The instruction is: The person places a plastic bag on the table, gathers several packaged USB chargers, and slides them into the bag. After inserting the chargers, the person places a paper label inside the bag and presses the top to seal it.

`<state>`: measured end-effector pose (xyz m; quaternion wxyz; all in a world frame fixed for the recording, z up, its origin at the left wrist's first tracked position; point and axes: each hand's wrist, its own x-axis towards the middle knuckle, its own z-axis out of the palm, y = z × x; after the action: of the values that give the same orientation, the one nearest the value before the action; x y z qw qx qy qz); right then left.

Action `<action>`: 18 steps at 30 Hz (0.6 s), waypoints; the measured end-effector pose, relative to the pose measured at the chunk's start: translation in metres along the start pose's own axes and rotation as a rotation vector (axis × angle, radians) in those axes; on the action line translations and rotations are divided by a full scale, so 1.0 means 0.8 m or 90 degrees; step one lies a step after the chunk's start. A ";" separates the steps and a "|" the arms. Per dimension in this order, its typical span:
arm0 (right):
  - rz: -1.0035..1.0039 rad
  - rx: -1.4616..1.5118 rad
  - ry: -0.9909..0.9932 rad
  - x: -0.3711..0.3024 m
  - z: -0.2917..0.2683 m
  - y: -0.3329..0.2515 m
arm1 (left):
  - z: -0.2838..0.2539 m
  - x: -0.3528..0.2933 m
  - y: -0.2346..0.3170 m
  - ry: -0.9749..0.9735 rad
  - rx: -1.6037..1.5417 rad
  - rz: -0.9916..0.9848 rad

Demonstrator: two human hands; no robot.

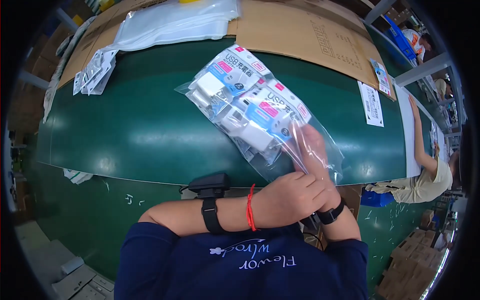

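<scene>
A clear plastic bag lies slantwise over the green table, its mouth toward me. Inside it are several charger packs, with white plug blocks and white, blue and pink cards. My right hand reaches into the bag, its fingers closed on the near end of the packs; the plastic covers the fingers and partly blurs them. Across my right wrist, my left hand is closed on the bag's open edge. Its fingertips press the plastic near that wrist.
Flat clear bags are piled on cardboard along the far side of the green table. White tags lie at the left. A printed label sheet and a carded pack lie at the right. Co-workers sit farther right.
</scene>
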<state>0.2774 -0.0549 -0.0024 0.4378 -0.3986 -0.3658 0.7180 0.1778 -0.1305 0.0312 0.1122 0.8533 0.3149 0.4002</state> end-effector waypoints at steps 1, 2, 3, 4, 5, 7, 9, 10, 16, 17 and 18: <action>0.004 -0.026 -0.007 0.005 0.012 0.000 | -0.001 0.001 0.001 -0.001 -0.009 0.009; 0.008 -0.051 -0.015 0.009 0.022 -0.002 | -0.001 0.000 0.001 -0.003 -0.008 0.006; 0.008 -0.079 -0.022 0.009 0.028 -0.004 | -0.002 -0.001 0.002 -0.004 -0.004 -0.001; 0.007 -0.079 -0.024 0.009 0.029 -0.006 | -0.003 -0.002 0.003 -0.006 -0.001 -0.008; 0.003 -0.066 -0.035 0.009 0.028 -0.009 | -0.004 -0.002 0.003 -0.008 0.003 -0.015; -0.003 -0.041 -0.057 0.009 0.028 -0.012 | -0.004 -0.002 0.002 -0.003 0.002 -0.011; -0.001 -0.018 -0.059 0.010 0.029 -0.009 | -0.005 -0.002 0.001 0.004 0.000 -0.008; 0.001 0.004 -0.059 0.010 0.030 -0.006 | -0.003 -0.001 0.000 0.006 0.001 -0.009; 0.034 0.060 -0.060 0.000 0.034 -0.015 | 0.002 0.001 -0.003 0.091 -0.012 0.007; 0.057 0.026 -0.079 -0.004 0.028 -0.020 | 0.002 0.000 -0.004 0.086 -0.010 0.005; 0.081 -0.007 -0.098 -0.007 0.021 -0.026 | 0.003 0.000 -0.005 0.088 -0.008 -0.001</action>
<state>0.2709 -0.0560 0.0240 0.3600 -0.3670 -0.3763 0.7708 0.1779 -0.1276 0.0279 0.0959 0.8227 0.3197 0.4602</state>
